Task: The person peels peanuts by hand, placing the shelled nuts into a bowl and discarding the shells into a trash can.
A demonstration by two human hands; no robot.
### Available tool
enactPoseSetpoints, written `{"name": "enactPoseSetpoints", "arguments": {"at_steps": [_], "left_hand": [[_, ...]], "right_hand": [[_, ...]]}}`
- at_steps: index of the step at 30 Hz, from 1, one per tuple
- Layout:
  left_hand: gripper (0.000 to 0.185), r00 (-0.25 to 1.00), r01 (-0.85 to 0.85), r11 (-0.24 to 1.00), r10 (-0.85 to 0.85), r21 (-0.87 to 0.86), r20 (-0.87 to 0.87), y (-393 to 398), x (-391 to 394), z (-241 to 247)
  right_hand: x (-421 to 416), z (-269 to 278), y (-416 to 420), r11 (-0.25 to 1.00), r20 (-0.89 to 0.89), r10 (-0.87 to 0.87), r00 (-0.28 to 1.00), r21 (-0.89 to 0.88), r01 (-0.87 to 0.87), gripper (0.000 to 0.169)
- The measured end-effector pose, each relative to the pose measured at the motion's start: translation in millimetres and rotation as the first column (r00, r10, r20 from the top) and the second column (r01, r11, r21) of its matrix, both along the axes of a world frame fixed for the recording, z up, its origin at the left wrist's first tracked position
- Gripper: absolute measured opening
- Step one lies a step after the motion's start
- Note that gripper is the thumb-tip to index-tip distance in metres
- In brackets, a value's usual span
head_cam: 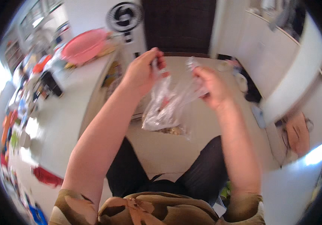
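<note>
A clear plastic bag hangs between my two hands, over the floor before my knees. Small light-brown pieces lie in its bottom; blur keeps me from telling what they are. My left hand pinches one upper part of the bag with curled fingers. On the other side, my right hand grips a second bunched part, whose crumpled end sticks up above the thumb. The plastic is stretched in folds between the hands.
On the left, a white table bears a pink basin, a black container and clutter. A round black-and-white fan-like object stands beside a dark door. Shoes lie right, near white cabinets and a tan bag.
</note>
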State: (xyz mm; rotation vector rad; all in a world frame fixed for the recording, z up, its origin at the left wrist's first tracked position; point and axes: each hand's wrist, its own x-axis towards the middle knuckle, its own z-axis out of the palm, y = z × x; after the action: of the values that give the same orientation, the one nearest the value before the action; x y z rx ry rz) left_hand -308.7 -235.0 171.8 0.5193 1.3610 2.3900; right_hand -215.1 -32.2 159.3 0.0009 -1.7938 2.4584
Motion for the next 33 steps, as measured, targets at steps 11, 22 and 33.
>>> {"name": "enactPoseSetpoints", "arguments": {"at_steps": [11, 22, 33], "left_hand": [[0.018, 0.966, 0.249, 0.893, -0.259, -0.374, 0.026, 133.7, 11.9, -57.8], [0.019, 0.79, 0.613, 0.765, -0.586, -0.197, 0.183, 252.1, 63.1, -89.5], [0.017, 0.737, 0.675, 0.725, -0.655, -0.137, 0.166, 271.5, 95.6, -83.2]], "right_hand": [[86.5, -101.1, 59.2, 0.86, 0.21, -0.489, 0.847, -0.048, 0.508, 0.015], [229.1, -138.7, 177.7, 0.445, 0.127, -0.852, 0.508, 0.687, 0.575, 0.041], [509.7, -315.0, 89.7, 0.576, 0.611, -0.754, -0.242, 0.792, 0.203, 0.076]]}}
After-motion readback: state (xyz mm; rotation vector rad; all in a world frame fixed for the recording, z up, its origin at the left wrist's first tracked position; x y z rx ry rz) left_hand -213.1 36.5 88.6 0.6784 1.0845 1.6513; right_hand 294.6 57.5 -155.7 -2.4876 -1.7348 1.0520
